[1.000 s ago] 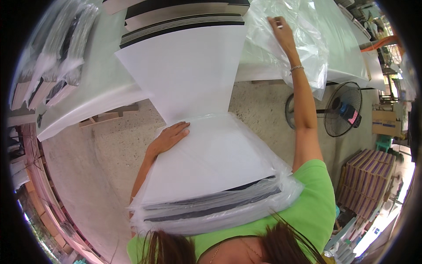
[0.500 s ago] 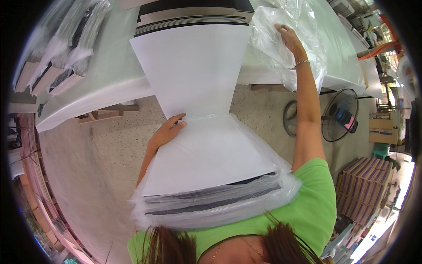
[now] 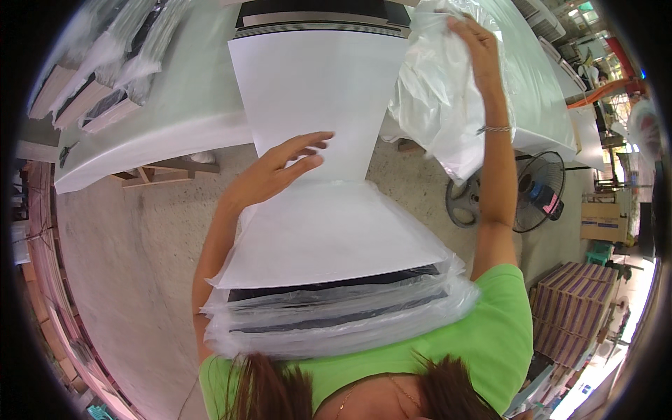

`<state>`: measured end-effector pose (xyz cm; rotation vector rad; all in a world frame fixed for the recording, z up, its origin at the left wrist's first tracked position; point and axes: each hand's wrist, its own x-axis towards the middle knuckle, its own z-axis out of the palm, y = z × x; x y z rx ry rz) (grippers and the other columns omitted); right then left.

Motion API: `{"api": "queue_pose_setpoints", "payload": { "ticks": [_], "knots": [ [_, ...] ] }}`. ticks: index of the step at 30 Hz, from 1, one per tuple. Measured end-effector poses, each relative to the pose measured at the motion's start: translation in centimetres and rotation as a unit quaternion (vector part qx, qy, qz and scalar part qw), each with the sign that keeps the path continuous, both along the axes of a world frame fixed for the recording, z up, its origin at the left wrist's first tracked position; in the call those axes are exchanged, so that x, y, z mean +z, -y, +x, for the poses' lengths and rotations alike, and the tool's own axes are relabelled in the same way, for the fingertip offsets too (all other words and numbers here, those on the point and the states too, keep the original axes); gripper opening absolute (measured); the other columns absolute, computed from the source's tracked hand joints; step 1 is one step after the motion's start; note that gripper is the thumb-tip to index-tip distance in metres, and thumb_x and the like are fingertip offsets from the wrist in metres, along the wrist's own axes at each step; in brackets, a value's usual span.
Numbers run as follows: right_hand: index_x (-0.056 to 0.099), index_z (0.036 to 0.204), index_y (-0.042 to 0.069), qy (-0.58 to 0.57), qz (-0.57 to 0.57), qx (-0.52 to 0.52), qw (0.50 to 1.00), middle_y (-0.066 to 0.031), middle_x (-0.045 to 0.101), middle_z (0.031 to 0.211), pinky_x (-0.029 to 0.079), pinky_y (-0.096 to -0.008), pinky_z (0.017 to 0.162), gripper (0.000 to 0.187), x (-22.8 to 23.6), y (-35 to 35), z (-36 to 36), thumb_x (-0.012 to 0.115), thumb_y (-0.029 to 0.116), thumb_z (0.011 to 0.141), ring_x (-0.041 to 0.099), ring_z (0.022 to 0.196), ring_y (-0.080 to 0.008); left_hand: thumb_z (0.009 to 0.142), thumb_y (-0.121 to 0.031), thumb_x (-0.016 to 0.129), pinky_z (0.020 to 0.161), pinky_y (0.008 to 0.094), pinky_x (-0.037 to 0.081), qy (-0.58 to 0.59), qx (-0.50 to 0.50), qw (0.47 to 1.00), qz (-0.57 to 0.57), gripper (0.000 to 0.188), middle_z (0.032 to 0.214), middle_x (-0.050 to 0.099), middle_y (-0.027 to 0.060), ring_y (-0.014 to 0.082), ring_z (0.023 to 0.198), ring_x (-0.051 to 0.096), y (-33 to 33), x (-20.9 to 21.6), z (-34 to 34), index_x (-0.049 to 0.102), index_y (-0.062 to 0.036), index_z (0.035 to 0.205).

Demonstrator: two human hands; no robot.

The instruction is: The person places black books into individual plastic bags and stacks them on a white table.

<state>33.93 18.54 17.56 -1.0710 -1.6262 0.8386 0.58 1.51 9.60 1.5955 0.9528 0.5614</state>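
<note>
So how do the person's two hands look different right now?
The left hand is empty, fingers stretched out over the white board; the right hand grips crinkly plastic. The left hand is closer to the person's body, while the right hand reaches farther forward. The left hand's wrist is plain, but the right hand's wrist has a bracelet. Both wear no gloves.

At right, a black-caged fan [image 3: 540, 190] stood on the concrete floor [image 3: 126, 266]; farther right were a cardboard box [image 3: 603, 222], a green stool [image 3: 599, 253] and a striped, boxlike stack [image 3: 575, 308]; at left, a wooden frame [image 3: 157, 173] showed below the table edge [image 3: 150, 152]
</note>
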Motion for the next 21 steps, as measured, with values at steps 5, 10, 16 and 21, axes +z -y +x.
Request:
{"api": "queue_pose_setpoints", "payload": {
  "ticks": [5,10,16,21],
  "knots": [
    [0.068,0.08,0.002,0.231,0.172,-0.231,0.929,-0.0134,0.063,0.102,0.043,-0.0374,0.085,0.028,-12.8,-2.0,-0.7,0.065,0.03,0.079,0.058,0.097,-0.0306,0.094,-0.032,0.046,0.098,0.0364,0.037,0.03,-0.112,0.993,-0.037,0.048,0.13,0.046,0.0121,0.0226,0.115,0.047,-1.6,0.4,4.2,0.037,-0.0084,0.135],
    [0.067,0.081,-0.001,0.093,0.147,-0.267,0.948,-0.0197,0.061,0.102,0.041,-0.036,0.088,0.029,-14.0,-1.6,-0.9,0.063,0.028,0.083,0.057,0.098,-0.031,0.093,-0.035,0.047,0.096,0.0349,0.038,-0.044,-0.172,0.984,-0.015,0.052,0.125,0.048,0.0161,0.0237,0.112,0.049,-1.6,-0.3,3.9,0.035,-0.0087,0.137],
    [0.066,0.075,0.002,0.142,0.217,-0.353,0.899,-0.0154,0.057,0.11,0.036,-0.0412,0.092,0.026,-11.1,-1.0,-1.1,0.061,0.027,0.083,0.05,0.105,-0.0309,0.093,-0.031,0.048,0.096,0.0338,0.037,0.002,-0.112,0.993,-0.046,0.054,0.123,0.048,0.0151,0.0235,0.111,0.049,-2.5,0.1,5.1,0.029,-0.0109,0.139],
    [0.064,0.086,0.004,0.379,0.092,-0.383,0.837,-0.0141,0.052,0.114,0.034,-0.0491,0.089,0.027,-15.8,-1.2,-1.8,0.059,0.03,0.081,0.046,0.109,-0.0301,0.093,-0.026,0.048,0.096,0.0343,0.037,0.023,-0.138,0.99,-0.031,0.054,0.125,0.046,0.0147,0.023,0.111,0.048,-4.6,0.9,8.6,0.027,-0.0132,0.141]
  ]
}}
